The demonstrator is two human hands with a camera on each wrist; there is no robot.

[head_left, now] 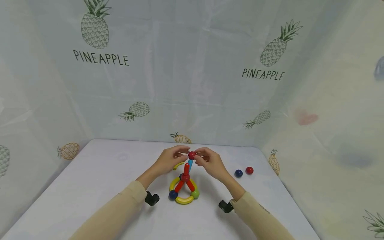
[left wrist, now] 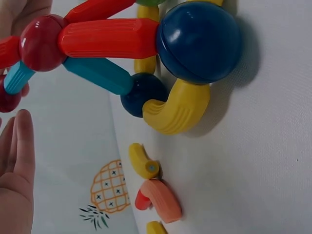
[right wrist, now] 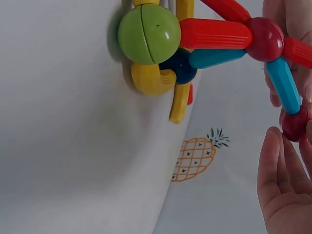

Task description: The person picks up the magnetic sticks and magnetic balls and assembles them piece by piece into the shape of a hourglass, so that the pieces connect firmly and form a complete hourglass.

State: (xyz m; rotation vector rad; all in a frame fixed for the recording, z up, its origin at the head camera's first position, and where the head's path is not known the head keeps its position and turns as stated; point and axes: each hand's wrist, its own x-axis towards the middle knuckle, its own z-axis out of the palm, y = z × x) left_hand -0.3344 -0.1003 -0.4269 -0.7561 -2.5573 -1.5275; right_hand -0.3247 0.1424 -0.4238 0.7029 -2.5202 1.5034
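A magnetic stick-and-ball model stands on the table, with a red hub ball (head_left: 185, 177) above red rods (right wrist: 214, 34). From the hub a light blue rod (right wrist: 283, 85) slants away and carries a red ball (head_left: 192, 155) at its end. My right hand (head_left: 212, 163) pinches this end ball between thumb and fingers. On the ball's other side, my left hand (head_left: 168, 160) has its fingers fairly straight, tips close to it. A short red rod (head_left: 186, 169) stands up from the hub. The base ring joins yellow curved pieces (head_left: 184, 200), a green ball (head_left: 195, 194) and blue balls (left wrist: 200, 41).
A loose blue ball (head_left: 238, 173) and red ball (head_left: 249, 170) lie to the right on the white table (head_left: 192, 223). Behind the model lie a yellow curved piece (left wrist: 143, 162) and a salmon curved piece (left wrist: 163, 201). A pineapple-print curtain (head_left: 186, 73) hangs behind the table.
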